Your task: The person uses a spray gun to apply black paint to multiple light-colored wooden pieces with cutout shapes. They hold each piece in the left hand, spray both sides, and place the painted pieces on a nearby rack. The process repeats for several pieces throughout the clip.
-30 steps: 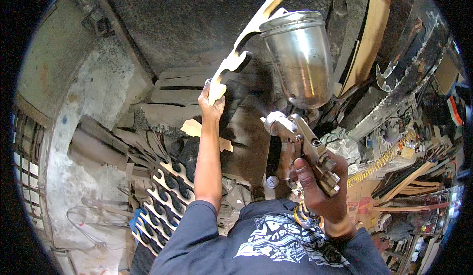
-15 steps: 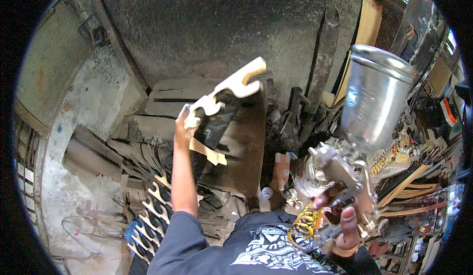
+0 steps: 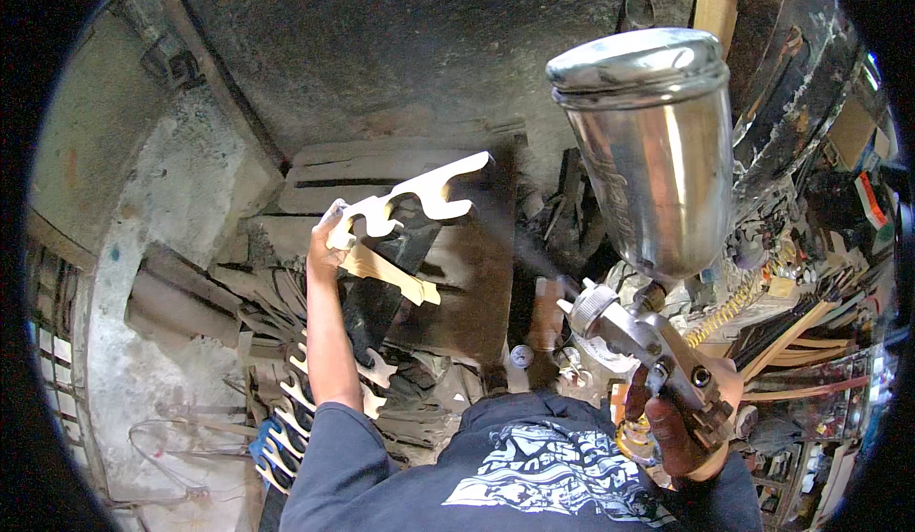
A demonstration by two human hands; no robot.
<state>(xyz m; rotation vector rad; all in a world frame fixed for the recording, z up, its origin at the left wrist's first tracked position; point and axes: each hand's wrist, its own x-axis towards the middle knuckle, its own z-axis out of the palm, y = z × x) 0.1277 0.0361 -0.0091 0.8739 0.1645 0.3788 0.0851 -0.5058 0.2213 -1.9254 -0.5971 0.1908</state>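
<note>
My left hand (image 3: 327,236) grips one end of a pale wooden piece with hook-shaped notches (image 3: 415,194), held up left of centre. A second pale wooden strip (image 3: 389,273) slants out below that hand; whether the two are joined I cannot tell. My right hand (image 3: 679,437) is wrapped around the handle of a spray gun (image 3: 637,330), whose shiny metal cup (image 3: 648,165) stands on top. The nozzle points left toward the wooden piece, and a faint mist hangs in front of it. Some right fingers are hidden behind the gun.
Several similar notched pieces (image 3: 284,441) stand in a row at lower left. A dark brown board (image 3: 467,294) leans behind the held wood. A coiled yellow hose (image 3: 717,324) and wooden strips (image 3: 796,346) crowd the right. A stained wall (image 3: 400,46) rises at the back.
The spray gun has moved left and up, nearer the wood, and mist now shows at its nozzle. My left hand has shifted slightly left, with the notched piece lowered and tilted flatter.
</note>
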